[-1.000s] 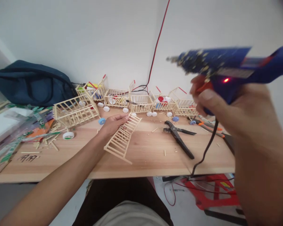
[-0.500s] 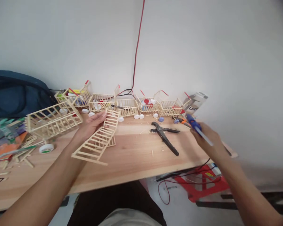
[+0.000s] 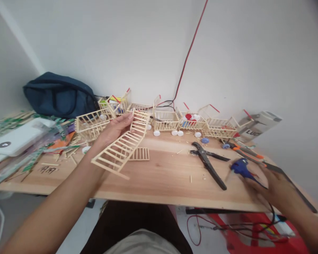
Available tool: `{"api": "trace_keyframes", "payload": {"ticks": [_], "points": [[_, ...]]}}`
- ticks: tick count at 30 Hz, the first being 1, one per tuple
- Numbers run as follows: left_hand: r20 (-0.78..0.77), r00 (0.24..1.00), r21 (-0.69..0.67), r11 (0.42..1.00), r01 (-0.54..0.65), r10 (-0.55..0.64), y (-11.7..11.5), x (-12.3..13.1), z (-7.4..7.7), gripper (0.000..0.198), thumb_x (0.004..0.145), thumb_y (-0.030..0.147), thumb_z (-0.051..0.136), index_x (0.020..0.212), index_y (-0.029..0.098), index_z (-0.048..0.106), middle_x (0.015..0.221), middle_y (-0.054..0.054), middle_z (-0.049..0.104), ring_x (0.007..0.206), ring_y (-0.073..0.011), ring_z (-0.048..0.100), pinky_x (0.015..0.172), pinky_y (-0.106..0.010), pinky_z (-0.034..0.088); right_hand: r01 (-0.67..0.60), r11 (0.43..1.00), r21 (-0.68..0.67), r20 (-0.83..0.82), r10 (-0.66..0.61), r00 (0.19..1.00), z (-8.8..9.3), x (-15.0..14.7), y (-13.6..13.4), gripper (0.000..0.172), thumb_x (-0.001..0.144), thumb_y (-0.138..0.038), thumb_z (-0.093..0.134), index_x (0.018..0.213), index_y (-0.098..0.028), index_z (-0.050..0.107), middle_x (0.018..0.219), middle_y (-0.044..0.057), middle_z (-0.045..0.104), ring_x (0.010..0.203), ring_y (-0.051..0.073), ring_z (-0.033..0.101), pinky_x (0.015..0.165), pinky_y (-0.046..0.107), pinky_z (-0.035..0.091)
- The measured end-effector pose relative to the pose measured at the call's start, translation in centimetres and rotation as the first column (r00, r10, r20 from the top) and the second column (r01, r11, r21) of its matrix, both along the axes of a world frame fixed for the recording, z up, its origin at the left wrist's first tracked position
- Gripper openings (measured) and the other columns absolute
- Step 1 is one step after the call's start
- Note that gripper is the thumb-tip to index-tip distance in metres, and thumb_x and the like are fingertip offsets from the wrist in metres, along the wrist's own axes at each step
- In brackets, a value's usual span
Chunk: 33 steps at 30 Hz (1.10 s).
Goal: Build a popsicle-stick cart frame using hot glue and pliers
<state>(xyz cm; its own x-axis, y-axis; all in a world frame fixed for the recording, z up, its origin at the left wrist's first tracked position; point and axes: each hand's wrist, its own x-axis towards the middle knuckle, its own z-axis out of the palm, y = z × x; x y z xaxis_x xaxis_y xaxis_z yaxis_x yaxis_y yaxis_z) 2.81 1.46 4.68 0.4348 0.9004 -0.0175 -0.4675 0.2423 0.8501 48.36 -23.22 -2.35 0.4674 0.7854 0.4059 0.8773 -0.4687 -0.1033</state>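
My left hand [image 3: 113, 131] grips a ladder-like frame of wooden sticks [image 3: 122, 148] and holds it tilted just above the wooden table [image 3: 164, 176]. A smaller stick panel [image 3: 141, 154] lies flat beneath it. My right hand [image 3: 271, 188] is low at the table's right front, its fingers smeared by motion, at the blue glue gun [image 3: 241, 168] that lies on the table. The gun's black cord drops over the table edge.
A row of small stick carts [image 3: 175, 121] with bottle-cap wheels lines the wall. Black pliers [image 3: 208, 164] lie mid-table, orange-handled tools [image 3: 243, 151] farther right. A dark blue bag [image 3: 59, 95] and a pile of packets and sticks [image 3: 29, 144] fill the left. A red stool [image 3: 257, 236] stands below.
My right hand brought the glue gun down from in front of my face to the table at the right. My left hand lifted the stick frame off the table.
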Motion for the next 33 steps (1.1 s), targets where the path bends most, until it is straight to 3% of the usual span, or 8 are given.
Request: {"api": "trace_keyframes", "payload": {"ticks": [5, 9, 13, 15, 19, 23, 28, 33], "points": [[0.042, 0.999, 0.001, 1.0, 0.01, -0.01, 0.1, -1.4, -0.3, 0.012, 0.08, 0.018, 0.068, 0.091, 0.012, 0.067, 0.077, -0.002, 0.068, 0.058, -0.0084, 0.061, 0.054, -0.018, 0.051, -0.264, 0.961, 0.085, -0.031, 0.267, 0.963, 5.2, -11.3, 4.5, 0.039, 0.084, -0.051, 0.047, 0.115, -0.03, 0.06, 0.113, 0.017, 0.064, 0.102, 0.039, 0.061, 0.082, 0.054, 0.05], [0.056, 0.998, 0.017, 0.999, -0.032, 0.031, -0.4, -2.8, 0.2, 0.009, 0.08, 0.018, 0.068, 0.087, 0.012, 0.066, 0.071, -0.001, 0.065, 0.054, -0.0078, 0.058, 0.051, -0.018, 0.048, -0.665, 0.73, 0.158, -0.17, 0.683, 0.71, 5.4, -21.5, 10.5, 0.027, 0.088, -0.039, 0.051, 0.106, -0.024, 0.065, 0.108, 0.012, 0.066, 0.107, 0.029, 0.06, 0.092, 0.048, 0.048], [0.035, 0.998, -0.012, 0.998, -0.06, 0.06, -1.1, -3.1, -0.2, 0.012, 0.08, 0.022, 0.07, 0.088, 0.013, 0.067, 0.072, -0.001, 0.066, 0.054, -0.0081, 0.06, 0.05, -0.018, 0.048, -0.766, 0.579, 0.279, -0.281, 0.812, 0.511, 3.8, -27.0, 14.6, 0.041, 0.086, -0.034, 0.057, 0.126, -0.026, 0.056, 0.129, 0.011, 0.058, 0.123, 0.027, 0.05, 0.101, 0.048, 0.042], [0.048, 0.996, -0.07, 0.995, -0.074, 0.078, -1.1, -2.4, -0.9, 0.013, 0.078, 0.02, 0.071, 0.087, 0.013, 0.067, 0.071, 0.0, 0.066, 0.051, -0.0071, 0.058, 0.049, -0.018, 0.047, -0.742, 0.573, 0.347, -0.393, 0.808, 0.44, 2.8, -28.1, 15.7, 0.046, 0.087, -0.036, 0.056, 0.132, -0.027, 0.051, 0.132, 0.011, 0.056, 0.12, 0.027, 0.052, 0.094, 0.045, 0.047], [0.092, 0.99, -0.117, 0.988, -0.097, 0.108, -1.5, 0.0, -2.3, 0.015, 0.076, 0.021, 0.073, 0.087, 0.014, 0.066, 0.072, 0.0, 0.066, 0.051, -0.0075, 0.059, 0.051, -0.019, 0.047, -0.567, 0.655, 0.5, -0.651, 0.716, 0.253, 1.2, -28.7, 16.6, 0.045, 0.091, -0.044, 0.047, 0.132, -0.023, 0.049, 0.129, 0.012, 0.058, 0.108, 0.023, 0.061, 0.084, 0.037, 0.051], [0.128, 0.989, -0.157, 0.986, -0.057, 0.078, -2.4, 2.5, -2.9, 0.021, 0.076, 0.024, 0.074, 0.092, 0.014, 0.065, 0.069, 0.001, 0.065, 0.049, -0.0082, 0.057, 0.049, -0.019, 0.046, -0.4, 0.709, 0.58, -0.736, 0.667, 0.114, 1.1, -28.3, 16.7, 0.043, 0.093, -0.05, 0.041, 0.12, -0.019, 0.055, 0.116, 0.011, 0.063, 0.093, 0.02, 0.063, 0.071, 0.03, 0.052], [0.127, 0.991, -0.175, 0.985, -0.006, 0.028, -3.0, 4.8, -3.3, 0.021, 0.078, 0.025, 0.072, 0.094, 0.013, 0.065, 0.067, -0.001, 0.067, 0.051, -0.0103, 0.059, 0.052, -0.021, 0.048, -0.377, 0.732, 0.567, -0.746, 0.651, 0.141, 2.3, -27.5, 16.7, 0.028, 0.087, -0.046, 0.052, 0.097, -0.02, 0.058, 0.084, 0.003, 0.064, 0.072, 0.016, 0.059, 0.058, 0.026, 0.047], [0.145, 0.989, -0.154, 0.988, -0.011, 0.034, -3.6, 5.8, -3.8, 0.026, 0.075, 0.022, 0.073, 0.098, 0.012, 0.068, 0.083, -0.007, 0.072, 0.068, -0.0151, 0.067, 0.064, -0.024, 0.051, -0.408, 0.733, 0.544, -0.71, 0.662, 0.241, 2.5, -26.6, 16.8, 0.027, 0.088, -0.045, 0.05, 0.086, -0.02, 0.061, 0.077, 0.002, 0.063, 0.074, 0.018, 0.059, 0.063, 0.026, 0.047]]}}
